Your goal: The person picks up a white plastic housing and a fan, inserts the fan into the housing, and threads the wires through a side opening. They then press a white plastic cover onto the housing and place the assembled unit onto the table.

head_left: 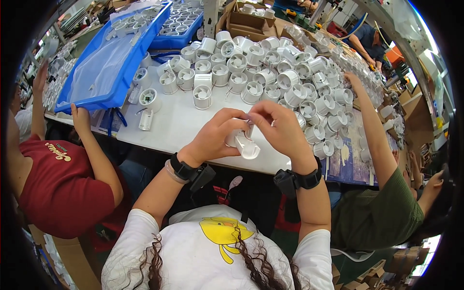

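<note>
My left hand (216, 137) is closed round a white plastic fan housing (248, 147), held just above the table's front part. An open, trough-shaped end of the housing points toward me. My right hand (276, 126) pinches at the top of the same part, its thumb and forefinger together. A thin reddish wire shows near those fingertips, but what they grip is too small to make out. Beyond my hands stands a large pile of round white fan units (252, 92), with small blades inside. One fan unit (202, 96) stands close to my left hand.
A blue tray (116, 92) with a translucent liner is held by a co-worker in a red shirt (67, 186) on the left. Blue-handled pliers (112, 121) lie beneath it. Another person in a green shirt (382, 208) reaches into the pile's right side. Cardboard boxes (249, 24) stand behind.
</note>
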Motion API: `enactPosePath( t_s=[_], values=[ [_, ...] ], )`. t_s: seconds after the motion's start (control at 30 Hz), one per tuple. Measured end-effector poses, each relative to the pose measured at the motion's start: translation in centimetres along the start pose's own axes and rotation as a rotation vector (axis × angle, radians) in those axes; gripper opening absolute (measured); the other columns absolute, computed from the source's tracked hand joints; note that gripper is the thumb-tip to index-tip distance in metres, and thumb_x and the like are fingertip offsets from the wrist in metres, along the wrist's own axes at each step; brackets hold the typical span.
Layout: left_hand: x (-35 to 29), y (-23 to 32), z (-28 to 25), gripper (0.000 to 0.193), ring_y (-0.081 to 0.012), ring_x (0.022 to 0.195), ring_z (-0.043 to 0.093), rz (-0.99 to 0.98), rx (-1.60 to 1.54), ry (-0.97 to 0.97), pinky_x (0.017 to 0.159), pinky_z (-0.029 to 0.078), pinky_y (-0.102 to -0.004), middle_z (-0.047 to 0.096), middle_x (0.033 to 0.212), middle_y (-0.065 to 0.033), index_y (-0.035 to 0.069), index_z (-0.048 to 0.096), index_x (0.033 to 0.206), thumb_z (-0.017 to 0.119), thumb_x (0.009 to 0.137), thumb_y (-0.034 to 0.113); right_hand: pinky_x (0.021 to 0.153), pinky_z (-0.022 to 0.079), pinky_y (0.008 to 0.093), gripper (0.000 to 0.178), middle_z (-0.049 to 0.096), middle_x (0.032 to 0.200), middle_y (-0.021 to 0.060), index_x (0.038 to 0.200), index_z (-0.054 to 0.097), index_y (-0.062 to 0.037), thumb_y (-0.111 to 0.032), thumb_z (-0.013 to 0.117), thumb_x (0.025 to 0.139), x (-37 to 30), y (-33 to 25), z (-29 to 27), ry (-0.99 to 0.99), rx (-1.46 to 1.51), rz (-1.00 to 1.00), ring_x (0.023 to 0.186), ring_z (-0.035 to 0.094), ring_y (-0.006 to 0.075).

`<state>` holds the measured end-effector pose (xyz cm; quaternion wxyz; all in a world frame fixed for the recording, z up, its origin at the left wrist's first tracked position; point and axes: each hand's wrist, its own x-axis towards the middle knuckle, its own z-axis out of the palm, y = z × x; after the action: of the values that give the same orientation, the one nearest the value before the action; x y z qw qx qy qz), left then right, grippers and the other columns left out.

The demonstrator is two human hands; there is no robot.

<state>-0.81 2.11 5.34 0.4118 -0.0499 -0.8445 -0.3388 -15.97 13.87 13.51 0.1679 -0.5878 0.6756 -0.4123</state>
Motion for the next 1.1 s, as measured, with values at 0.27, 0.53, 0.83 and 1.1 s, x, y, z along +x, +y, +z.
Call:
enactPosePath(
  t_s=[0.27, 0.53, 0.83, 1.1],
  values=[
    [0.3, 0.1, -0.8, 0.056, -0.0277, 0.103, 0.056, -0.045, 0.131, 0.056, 0.084, 0.050, -0.0366, 0.058, 0.110, -0.0076, 0.011, 0.058, 0.105, 0.085, 0.055, 0.012, 0.064, 0.045, 0.0289, 0.015, 0.061, 0.077, 0.0039, 0.092, 0.064, -0.0057, -0.010, 0.066, 0.078, -1.6, -1.7, -0.6, -0.005, -0.074, -0.163, 0.069, 0.055, 0.0157],
    [0.7, 0.3, -0.7, 0.057, -0.0266, 0.102, 0.057, -0.043, 0.185, 0.032, 0.084, 0.050, -0.0361, 0.059, 0.110, -0.0059, 0.011, 0.059, 0.105, 0.085, 0.055, 0.012, 0.065, 0.046, 0.0368, 0.010, 0.061, 0.079, 0.0061, 0.085, 0.065, -0.0068, -0.007, 0.064, 0.075, -1.5, -0.6, 1.0, -0.066, -0.401, -0.175, 0.073, 0.057, 0.0254],
    [0.2, 0.0, -0.5, 0.059, -0.0265, 0.101, 0.058, -0.054, 0.082, 0.008, 0.084, 0.051, -0.0354, 0.059, 0.110, -0.0062, 0.011, 0.058, 0.106, 0.086, 0.055, 0.012, 0.067, 0.045, 0.0365, 0.004, 0.059, 0.075, 0.0076, 0.082, 0.064, -0.0053, -0.007, 0.064, 0.078, -0.9, -0.2, 0.6, -0.007, -0.373, -0.267, 0.076, 0.056, 0.0277],
    [-0.4, 0.1, 0.0, 0.068, -0.0273, 0.100, 0.058, -0.169, -0.094, 0.012, 0.085, 0.051, -0.0349, 0.059, 0.110, -0.0097, 0.009, 0.054, 0.114, 0.087, 0.055, 0.015, 0.066, 0.045, 0.0353, 0.005, 0.058, 0.073, 0.0083, 0.082, 0.064, -0.0035, -0.008, 0.063, 0.080, -1.1, -0.7, 0.2, -0.060, -0.284, -0.177, 0.073, 0.056, 0.0258]
  ],
)
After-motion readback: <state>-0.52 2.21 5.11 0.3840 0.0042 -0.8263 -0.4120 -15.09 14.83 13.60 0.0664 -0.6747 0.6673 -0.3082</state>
